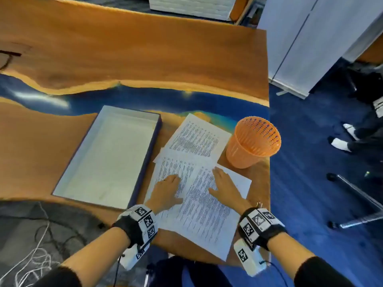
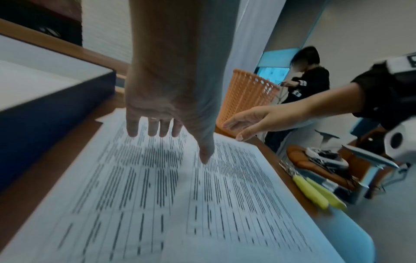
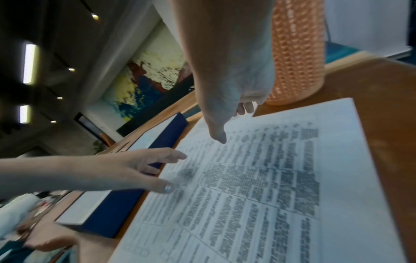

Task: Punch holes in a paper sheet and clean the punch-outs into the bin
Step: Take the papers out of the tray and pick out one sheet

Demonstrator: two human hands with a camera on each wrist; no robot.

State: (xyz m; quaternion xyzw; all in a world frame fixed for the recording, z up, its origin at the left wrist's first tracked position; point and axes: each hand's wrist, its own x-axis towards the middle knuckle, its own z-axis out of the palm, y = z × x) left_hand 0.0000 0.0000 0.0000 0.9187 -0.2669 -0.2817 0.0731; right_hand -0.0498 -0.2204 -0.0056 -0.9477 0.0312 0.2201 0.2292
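Observation:
Several printed paper sheets [image 1: 199, 204] lie overlapped on the wooden table, near its right edge. My left hand [image 1: 167, 189] lies flat on the sheets, with straight fingertips [image 2: 153, 131] touching the print. My right hand [image 1: 223, 183] is spread flat just to its right, low over the top sheet [image 3: 258, 195]; I cannot tell whether it touches. An orange mesh bin [image 1: 252, 141] stands upright beyond the right hand. A yellow-handled plier-type punch [image 2: 315, 190] lies at the table's right edge, mostly hidden behind my right wrist in the head view.
A shallow white-lined box with navy sides [image 1: 107, 158] sits left of the papers. The table's right edge [image 1: 269, 183] drops to blue carpet with chair legs [image 1: 352, 191]. Another person [image 2: 310, 83] stands beyond the bin. Cables [image 1: 41, 255] lie at lower left.

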